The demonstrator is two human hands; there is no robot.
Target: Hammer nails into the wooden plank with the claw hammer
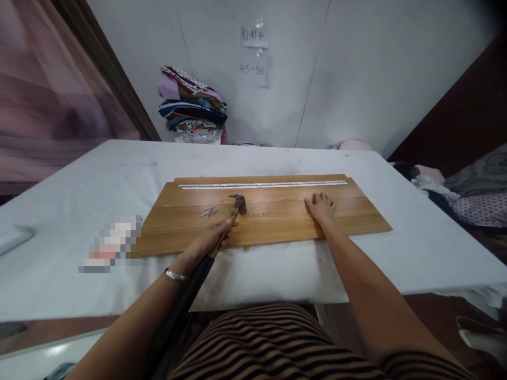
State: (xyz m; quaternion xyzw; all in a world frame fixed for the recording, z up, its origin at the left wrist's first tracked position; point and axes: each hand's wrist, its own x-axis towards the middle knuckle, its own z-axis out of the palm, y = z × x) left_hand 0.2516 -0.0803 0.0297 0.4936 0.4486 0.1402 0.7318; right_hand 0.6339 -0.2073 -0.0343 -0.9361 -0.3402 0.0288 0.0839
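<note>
Hammer (202, 272), long axis slanting from near left to far right, claw (233, 197) leftward; left hand (217, 233) wraps it, right hand (321, 208), fingers slightly spread, rests on wooden board (273, 227).

My hammer's head (240, 205) looks like dull metal; the nails (209, 212) are shiny metal; my board (273, 229) is smooth, grained wood with a soft sheen; my bracelet (175, 275) glints like metal; the tablecloth (277, 272), matt fabric.
</note>
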